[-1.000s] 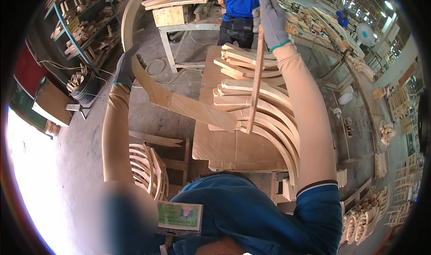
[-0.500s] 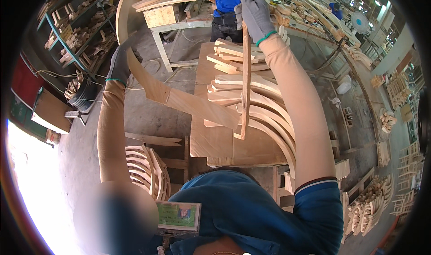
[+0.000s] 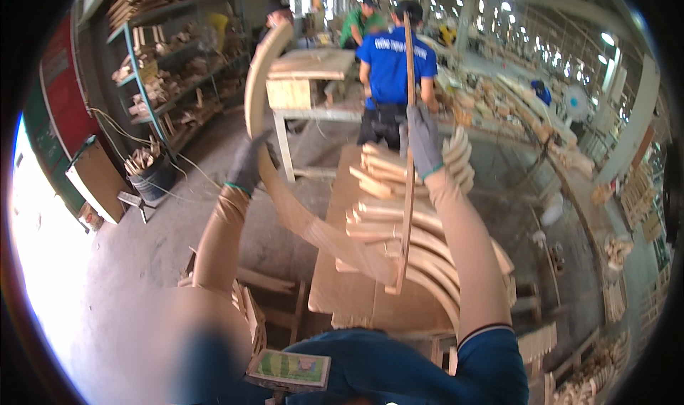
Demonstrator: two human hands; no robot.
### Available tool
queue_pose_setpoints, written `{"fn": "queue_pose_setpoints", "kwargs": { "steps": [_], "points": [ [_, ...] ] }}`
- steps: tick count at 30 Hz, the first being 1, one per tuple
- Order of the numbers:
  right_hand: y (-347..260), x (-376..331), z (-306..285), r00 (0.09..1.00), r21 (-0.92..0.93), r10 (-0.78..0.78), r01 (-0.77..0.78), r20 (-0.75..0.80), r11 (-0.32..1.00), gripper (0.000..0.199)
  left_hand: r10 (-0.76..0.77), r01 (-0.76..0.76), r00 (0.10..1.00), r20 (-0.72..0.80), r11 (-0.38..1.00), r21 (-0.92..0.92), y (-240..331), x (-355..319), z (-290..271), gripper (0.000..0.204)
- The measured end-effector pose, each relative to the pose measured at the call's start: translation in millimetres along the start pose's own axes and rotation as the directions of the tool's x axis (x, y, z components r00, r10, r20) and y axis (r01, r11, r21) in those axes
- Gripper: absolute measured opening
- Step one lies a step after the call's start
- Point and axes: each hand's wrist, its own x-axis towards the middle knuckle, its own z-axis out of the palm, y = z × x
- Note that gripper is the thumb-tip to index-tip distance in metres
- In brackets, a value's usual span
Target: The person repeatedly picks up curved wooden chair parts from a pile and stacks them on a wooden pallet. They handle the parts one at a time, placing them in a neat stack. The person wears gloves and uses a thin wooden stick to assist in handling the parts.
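Observation:
My left hand (image 3: 249,164), in a grey glove, is closed round a curved wooden piece (image 3: 313,227) that sweeps down to the right. My right hand (image 3: 423,143), also gloved, grips a long thin wooden strip (image 3: 408,213) held upright. The strip's lower end meets or overlaps the low end of the curved piece; whether they are joined I cannot tell. Below and behind them, several curved wooden parts (image 3: 427,230) lie in rows on a brown board-topped table (image 3: 342,291).
Ahead stands a person in a blue shirt (image 3: 394,63) beside a white-legged workbench (image 3: 313,113). Loaded shelves (image 3: 139,84) and a bucket of wood scraps (image 3: 151,177) are on the left. A stack of curved parts (image 3: 249,312) sits low at my left, and a long bench with wood (image 3: 499,106) runs along the right.
My view has tilted up, so hands and wood appear lower and more of the workshop shows. Both hands keep hold of their wooden pieces.

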Motion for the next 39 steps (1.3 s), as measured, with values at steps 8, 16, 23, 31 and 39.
{"fn": "queue_pose_setpoints", "kwargs": {
  "steps": [8,16,23,31,39],
  "points": [
    [-2.7,-14.2,30.2,0.978,-0.001,0.076,-0.077,0.193,0.997,0.031,-0.022,0.023,0.997,0.067,1.000,-0.006,-15.4,-6.6,26.7,0.021],
    [1.4,-34.4,47.5,0.941,0.048,0.062,-0.083,0.332,0.995,0.025,-0.037,0.039,0.995,0.092,0.999,-0.019,-24.8,-12.9,37.6,0.022],
    [-4.3,-44.1,52.0,0.949,-0.024,0.013,-0.006,0.314,1.000,0.032,0.080,-0.078,0.995,0.057,0.996,-0.040,-34.8,-22.8,37.0,0.029],
    [-18.8,-40.1,28.3,0.949,-0.078,-0.049,0.077,0.312,0.994,0.037,0.137,-0.143,0.985,0.106,0.988,0.050,-43.2,-43.0,51.3,0.029],
    [-56.4,-42.0,-2.1,0.825,-0.638,-0.398,0.563,0.401,0.525,0.026,0.116,-0.114,0.993,-0.039,0.993,0.041,-30.3,-40.0,35.3,0.032]
  ]
}}
